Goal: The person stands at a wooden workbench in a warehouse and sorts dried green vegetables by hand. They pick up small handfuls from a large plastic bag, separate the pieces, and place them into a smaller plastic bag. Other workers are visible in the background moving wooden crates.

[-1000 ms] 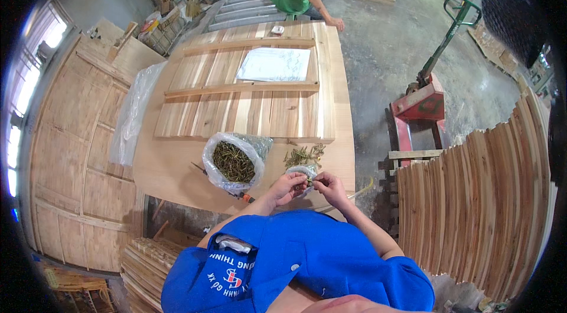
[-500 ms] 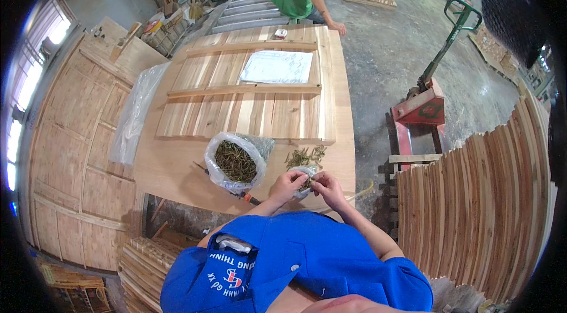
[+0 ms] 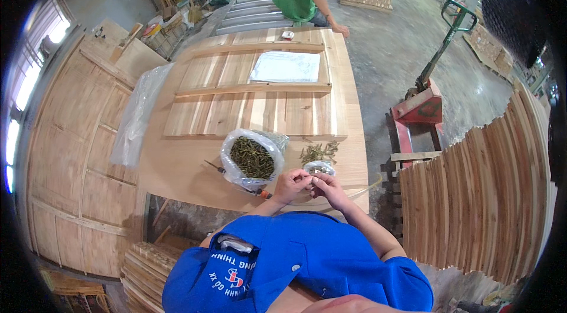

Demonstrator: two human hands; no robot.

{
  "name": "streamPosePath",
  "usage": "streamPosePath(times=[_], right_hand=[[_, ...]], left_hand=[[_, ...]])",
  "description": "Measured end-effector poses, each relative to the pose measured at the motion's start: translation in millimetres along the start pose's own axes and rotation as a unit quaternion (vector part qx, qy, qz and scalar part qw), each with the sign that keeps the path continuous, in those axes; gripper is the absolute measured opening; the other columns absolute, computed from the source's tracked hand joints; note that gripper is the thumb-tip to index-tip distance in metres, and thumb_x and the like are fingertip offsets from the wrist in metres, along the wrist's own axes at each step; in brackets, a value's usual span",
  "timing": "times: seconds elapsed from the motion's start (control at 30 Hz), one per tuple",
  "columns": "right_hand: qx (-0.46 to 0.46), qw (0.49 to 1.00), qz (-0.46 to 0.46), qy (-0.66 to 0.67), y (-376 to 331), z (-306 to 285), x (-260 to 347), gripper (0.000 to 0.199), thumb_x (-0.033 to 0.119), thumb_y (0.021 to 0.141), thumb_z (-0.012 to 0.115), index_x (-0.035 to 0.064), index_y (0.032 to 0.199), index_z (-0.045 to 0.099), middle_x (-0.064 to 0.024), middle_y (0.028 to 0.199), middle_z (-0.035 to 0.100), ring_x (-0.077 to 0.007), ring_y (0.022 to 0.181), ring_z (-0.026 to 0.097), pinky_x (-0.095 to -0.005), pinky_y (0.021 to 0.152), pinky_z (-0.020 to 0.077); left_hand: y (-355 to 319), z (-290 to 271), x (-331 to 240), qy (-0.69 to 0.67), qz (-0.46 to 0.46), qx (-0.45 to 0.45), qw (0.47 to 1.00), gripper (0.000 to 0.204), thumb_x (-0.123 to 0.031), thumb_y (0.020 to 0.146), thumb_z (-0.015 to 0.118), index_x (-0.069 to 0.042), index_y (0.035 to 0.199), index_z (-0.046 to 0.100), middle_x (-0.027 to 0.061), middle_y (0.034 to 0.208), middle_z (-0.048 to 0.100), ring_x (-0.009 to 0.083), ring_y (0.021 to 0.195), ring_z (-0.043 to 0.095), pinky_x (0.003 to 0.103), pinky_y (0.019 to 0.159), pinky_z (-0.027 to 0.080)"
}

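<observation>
1. A wooden panel [image 3: 195, 165] is lying flat, carrying everything below.
2. An open plastic bag [image 3: 253, 159] of dark screws is sitting near the panel's front edge.
3. A loose pile of screws [image 3: 319, 152] is lying right of the bag.
4. A small clear packet [image 3: 319, 168] is resting just beyond both hands.
5. The left hand [image 3: 289, 185] is curling its fingers, pinching at the packet.
6. The right hand [image 3: 328, 189] is touching the left, fingertips closed on the same packet.
</observation>
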State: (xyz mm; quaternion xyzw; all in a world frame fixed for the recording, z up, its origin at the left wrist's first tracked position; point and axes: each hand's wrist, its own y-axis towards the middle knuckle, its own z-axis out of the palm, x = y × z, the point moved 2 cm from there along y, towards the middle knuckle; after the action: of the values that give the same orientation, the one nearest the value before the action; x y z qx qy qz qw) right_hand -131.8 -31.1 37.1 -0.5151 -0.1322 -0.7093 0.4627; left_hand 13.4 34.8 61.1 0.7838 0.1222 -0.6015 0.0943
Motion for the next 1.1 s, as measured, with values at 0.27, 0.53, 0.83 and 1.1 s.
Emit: streamPosePath(times=[0.27,0.53,0.83,1.1], right_hand=[[0.105,0.981,0.048,0.159,21.3,72.5,-30.3,0.019,0.01,0.083,0.054,0.0041,0.101,0.05,-0.0078,0.095,0.057,-0.0158,0.073,0.054,-0.0308,0.068,0.0455],[0.074,0.976,0.094,0.184,25.4,121.7,-54.3,0.021,0.02,0.089,0.051,0.0039,0.104,0.052,-0.0065,0.093,0.058,-0.0153,0.079,0.056,-0.0288,0.067,0.0461],[0.041,0.99,0.07,0.112,24.2,101.6,-41.3,0.017,0.018,0.088,0.054,0.0018,0.091,0.057,-0.0042,0.078,0.057,-0.013,0.068,0.054,-0.027,0.063,0.0448],[-0.123,0.957,-0.087,-0.248,42.7,-5.2,1.8,0.017,0.012,0.082,0.06,-0.0025,0.09,0.062,-0.0029,0.076,0.063,-0.0082,0.063,0.052,-0.0237,0.057,0.0436]], left_hand=[[-41.8,-68.2,12.0,-0.09,-0.003,-0.013,0.996,0.015,-0.015,0.083,0.06,-0.001,0.087,0.064,0.0025,0.074,0.063,0.007,0.069,0.057,0.023,0.061,0.046],[-63.6,-105.8,28.4,-0.042,0.035,-0.05,0.997,0.014,-0.014,0.082,0.06,-0.001,0.087,0.064,0.0014,0.073,0.062,0.0061,0.067,0.054,0.022,0.061,0.045],[-56.2,-94.2,30.9,-0.092,-0.019,-0.067,0.993,0.015,-0.015,0.084,0.057,-0.001,0.087,0.062,0.0,0.067,0.057,0.0046,0.061,0.051,0.021,0.057,0.042],[-31.5,-54.3,54.3,-0.448,-0.284,0.064,0.845,0.027,-0.007,0.087,0.041,0.0,0.112,0.05,0.0031,0.072,0.051,0.0096,0.057,0.044,0.02,0.051,0.036]])
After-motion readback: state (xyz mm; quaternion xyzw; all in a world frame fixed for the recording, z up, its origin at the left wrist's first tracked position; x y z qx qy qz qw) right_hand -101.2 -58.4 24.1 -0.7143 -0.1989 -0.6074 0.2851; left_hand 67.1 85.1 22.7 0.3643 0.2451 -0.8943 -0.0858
